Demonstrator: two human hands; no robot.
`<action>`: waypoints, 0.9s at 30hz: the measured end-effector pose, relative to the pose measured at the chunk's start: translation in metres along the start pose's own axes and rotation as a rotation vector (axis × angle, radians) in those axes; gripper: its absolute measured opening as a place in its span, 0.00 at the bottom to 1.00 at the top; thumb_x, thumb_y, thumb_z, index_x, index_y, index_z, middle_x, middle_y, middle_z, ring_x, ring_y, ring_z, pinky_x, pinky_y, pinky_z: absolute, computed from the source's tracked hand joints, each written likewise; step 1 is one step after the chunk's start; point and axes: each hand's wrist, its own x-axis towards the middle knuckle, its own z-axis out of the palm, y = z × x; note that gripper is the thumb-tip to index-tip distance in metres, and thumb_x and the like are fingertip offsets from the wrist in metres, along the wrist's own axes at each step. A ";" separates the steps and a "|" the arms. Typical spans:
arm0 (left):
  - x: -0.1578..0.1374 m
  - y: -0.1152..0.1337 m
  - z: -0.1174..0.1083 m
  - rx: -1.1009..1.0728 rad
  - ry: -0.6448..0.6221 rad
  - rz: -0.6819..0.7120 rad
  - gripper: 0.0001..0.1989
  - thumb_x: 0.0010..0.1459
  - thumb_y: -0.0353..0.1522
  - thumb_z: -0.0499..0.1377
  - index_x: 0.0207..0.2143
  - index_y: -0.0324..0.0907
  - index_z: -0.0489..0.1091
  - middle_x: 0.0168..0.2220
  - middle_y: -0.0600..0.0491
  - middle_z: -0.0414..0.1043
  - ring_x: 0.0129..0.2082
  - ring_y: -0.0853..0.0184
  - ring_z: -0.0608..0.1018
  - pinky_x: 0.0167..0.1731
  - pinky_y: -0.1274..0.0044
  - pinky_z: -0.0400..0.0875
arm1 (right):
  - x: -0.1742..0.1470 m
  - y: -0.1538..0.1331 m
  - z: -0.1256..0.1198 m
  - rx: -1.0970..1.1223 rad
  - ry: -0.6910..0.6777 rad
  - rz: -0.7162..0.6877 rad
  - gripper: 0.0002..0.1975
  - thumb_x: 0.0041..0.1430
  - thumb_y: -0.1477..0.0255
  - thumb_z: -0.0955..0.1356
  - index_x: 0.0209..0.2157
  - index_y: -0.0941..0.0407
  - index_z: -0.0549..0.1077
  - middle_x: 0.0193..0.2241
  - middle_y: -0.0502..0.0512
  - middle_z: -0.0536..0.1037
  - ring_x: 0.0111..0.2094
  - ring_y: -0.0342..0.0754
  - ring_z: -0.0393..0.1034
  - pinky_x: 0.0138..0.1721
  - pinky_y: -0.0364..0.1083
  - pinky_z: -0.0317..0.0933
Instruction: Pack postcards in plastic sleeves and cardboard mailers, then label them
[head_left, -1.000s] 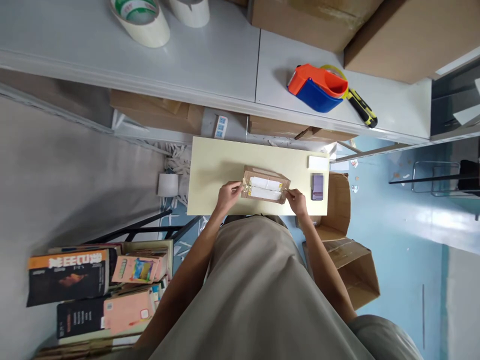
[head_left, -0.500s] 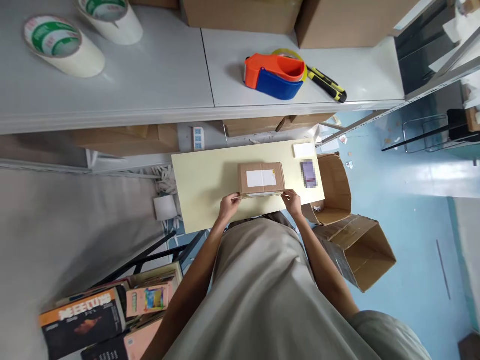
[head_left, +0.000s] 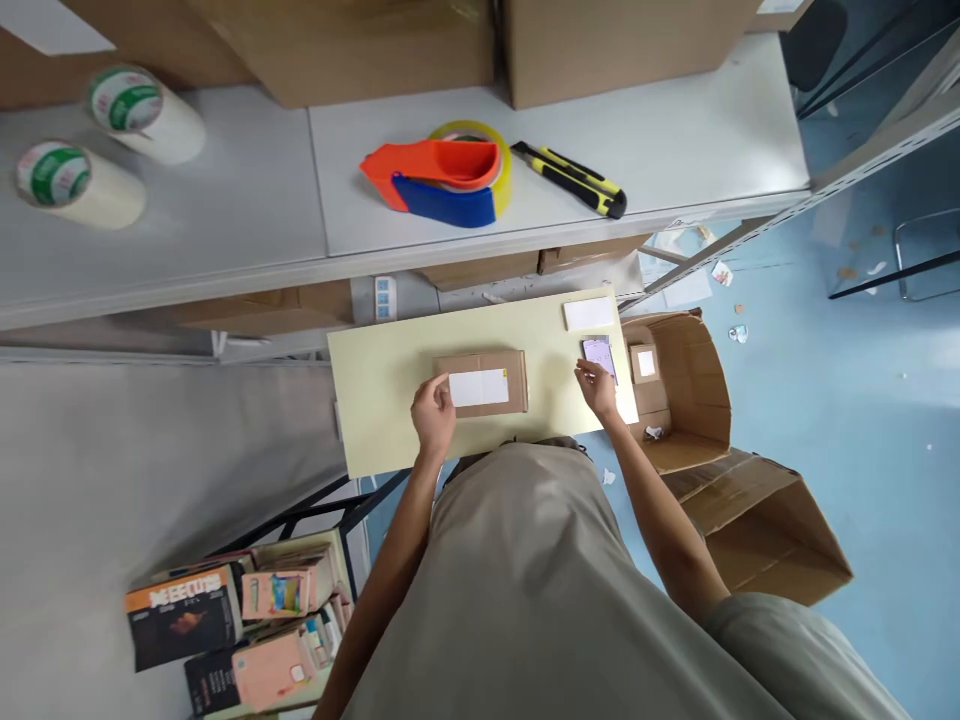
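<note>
A brown cardboard box (head_left: 517, 385) with a white label lies on the pale yellow table (head_left: 390, 400). My left hand (head_left: 435, 415) is at the box's left end, fingers loosely bent and apart; whether they touch the box is unclear. To the right of the box, my right hand (head_left: 598, 390) hovers with nothing visible in it, its fingers slightly spread. It partly covers a phone (head_left: 600, 350) with a lit screen. Behind the phone lies a white stack or pad (head_left: 589, 313).
A grey shelf (head_left: 255, 170) ahead holds an orange-blue tape dispenser (head_left: 442, 205), a utility knife (head_left: 574, 180), tape rolls (head_left: 112, 195) and large cartons (head_left: 630, 50). Open cartons (head_left: 694, 380) stand right of the table. Books (head_left: 187, 620) fill a crate at lower left.
Both hands have left the box's front corners. My right hand has moved right, over the phone's near edge; my left hand has come up beside the box's left end. The view has shifted.
</note>
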 end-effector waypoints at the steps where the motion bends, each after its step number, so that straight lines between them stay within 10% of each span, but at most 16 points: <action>1: 0.002 0.019 0.010 0.000 -0.014 0.041 0.20 0.70 0.30 0.52 0.58 0.42 0.78 0.59 0.42 0.82 0.57 0.57 0.84 0.63 0.63 0.77 | 0.014 0.007 -0.010 0.009 0.030 -0.004 0.22 0.72 0.67 0.65 0.58 0.64 0.79 0.58 0.73 0.83 0.54 0.55 0.81 0.58 0.53 0.75; 7: 0.014 0.109 0.115 -0.058 -0.259 0.196 0.18 0.72 0.30 0.55 0.60 0.45 0.76 0.61 0.45 0.80 0.58 0.59 0.83 0.61 0.67 0.78 | 0.104 0.048 -0.045 0.058 0.202 -0.007 0.23 0.72 0.62 0.66 0.56 0.63 0.81 0.54 0.74 0.84 0.54 0.60 0.80 0.56 0.57 0.75; 14: 0.047 0.144 0.237 0.085 -0.429 0.022 0.21 0.66 0.28 0.60 0.60 0.42 0.74 0.61 0.40 0.78 0.62 0.51 0.79 0.66 0.59 0.72 | 0.166 0.074 -0.035 0.021 0.236 0.036 0.19 0.72 0.64 0.67 0.54 0.61 0.82 0.51 0.71 0.83 0.48 0.58 0.80 0.54 0.57 0.74; 27: 0.081 0.147 0.290 0.060 -0.391 -0.090 0.22 0.60 0.25 0.62 0.57 0.41 0.77 0.53 0.41 0.80 0.59 0.51 0.79 0.66 0.59 0.70 | 0.168 0.084 -0.031 0.071 0.214 -0.015 0.18 0.73 0.65 0.65 0.54 0.58 0.81 0.52 0.69 0.81 0.42 0.54 0.80 0.50 0.53 0.75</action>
